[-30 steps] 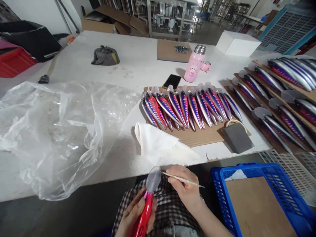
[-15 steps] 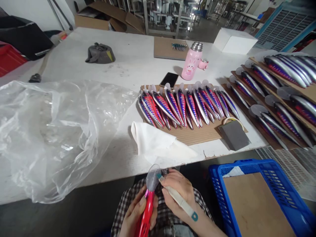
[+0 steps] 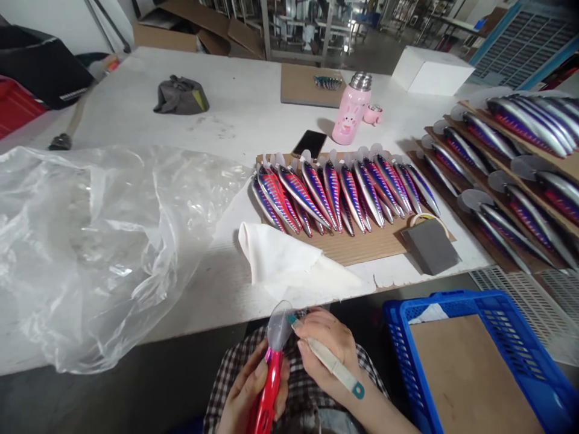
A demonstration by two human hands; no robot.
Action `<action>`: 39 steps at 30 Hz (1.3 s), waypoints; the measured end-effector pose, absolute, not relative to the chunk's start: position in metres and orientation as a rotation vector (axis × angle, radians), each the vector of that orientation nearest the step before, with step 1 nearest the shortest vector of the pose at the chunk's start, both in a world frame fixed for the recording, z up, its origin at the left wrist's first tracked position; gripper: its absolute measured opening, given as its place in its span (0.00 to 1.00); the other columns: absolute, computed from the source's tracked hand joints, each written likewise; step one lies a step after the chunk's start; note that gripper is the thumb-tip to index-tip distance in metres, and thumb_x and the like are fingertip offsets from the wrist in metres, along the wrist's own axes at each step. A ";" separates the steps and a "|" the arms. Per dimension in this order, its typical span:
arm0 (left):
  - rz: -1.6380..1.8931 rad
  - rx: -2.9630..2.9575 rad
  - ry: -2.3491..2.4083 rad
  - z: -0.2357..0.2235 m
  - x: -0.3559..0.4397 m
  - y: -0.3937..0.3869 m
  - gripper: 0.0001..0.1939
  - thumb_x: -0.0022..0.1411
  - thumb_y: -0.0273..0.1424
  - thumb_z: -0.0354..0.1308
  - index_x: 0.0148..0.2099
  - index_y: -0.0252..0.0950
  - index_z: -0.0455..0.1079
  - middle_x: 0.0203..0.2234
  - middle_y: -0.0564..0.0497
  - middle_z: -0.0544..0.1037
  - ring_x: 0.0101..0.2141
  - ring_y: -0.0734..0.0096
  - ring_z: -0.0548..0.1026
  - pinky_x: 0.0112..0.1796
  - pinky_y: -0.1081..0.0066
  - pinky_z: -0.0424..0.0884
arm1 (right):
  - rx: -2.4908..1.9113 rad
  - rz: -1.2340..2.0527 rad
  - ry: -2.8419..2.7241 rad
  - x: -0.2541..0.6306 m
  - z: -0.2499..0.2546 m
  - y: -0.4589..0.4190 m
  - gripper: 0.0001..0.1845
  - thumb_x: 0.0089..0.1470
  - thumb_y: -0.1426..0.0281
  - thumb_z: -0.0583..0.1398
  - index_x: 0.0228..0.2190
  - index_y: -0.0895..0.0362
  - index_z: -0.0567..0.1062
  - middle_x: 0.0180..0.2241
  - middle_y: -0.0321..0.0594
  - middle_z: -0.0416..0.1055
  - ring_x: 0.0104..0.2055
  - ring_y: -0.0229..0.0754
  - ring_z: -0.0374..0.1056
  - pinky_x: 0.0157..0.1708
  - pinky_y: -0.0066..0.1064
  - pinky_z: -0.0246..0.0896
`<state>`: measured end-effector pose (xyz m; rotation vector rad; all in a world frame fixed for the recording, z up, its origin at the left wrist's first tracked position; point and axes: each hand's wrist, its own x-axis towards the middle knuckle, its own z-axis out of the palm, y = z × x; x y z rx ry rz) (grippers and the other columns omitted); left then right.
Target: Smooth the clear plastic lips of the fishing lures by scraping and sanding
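My left hand (image 3: 253,386) is wrapped round a red fishing lure (image 3: 270,386), whose clear rounded lip (image 3: 279,325) points up and away from me. My right hand (image 3: 328,346) grips a craft knife (image 3: 332,364) with a pale handle and teal ends. The knife's front tip is close to the right edge of the clear lip; I cannot tell whether they touch. Both hands are above my lap, just in front of the table edge. A white cloth (image 3: 289,259) lies on the table ahead of them.
Several striped lures (image 3: 332,193) rest on cardboard, with a grey block (image 3: 430,247) beside them. More lures (image 3: 479,141) lie on cardboard at right. A plastic bag (image 3: 113,241) covers the left side. A pink bottle (image 3: 351,111) stands behind; a blue basket (image 3: 402,361) is at lower right.
The view has shifted very slightly. Both hands keep their hold, and the knife's tip stays close to the clear lip with barely any movement.
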<state>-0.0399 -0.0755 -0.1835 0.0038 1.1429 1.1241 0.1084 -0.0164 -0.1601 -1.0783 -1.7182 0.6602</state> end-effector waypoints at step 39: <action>1.034 -0.031 1.163 -0.191 -0.046 -0.081 0.42 0.45 0.38 0.73 0.59 0.37 0.60 0.22 0.54 0.79 0.12 0.74 0.69 0.15 0.74 0.64 | -1.157 0.672 -1.742 0.112 -0.162 -0.014 0.07 0.53 0.76 0.59 0.33 0.55 0.76 0.28 0.40 0.80 0.30 0.40 0.76 0.45 0.34 0.71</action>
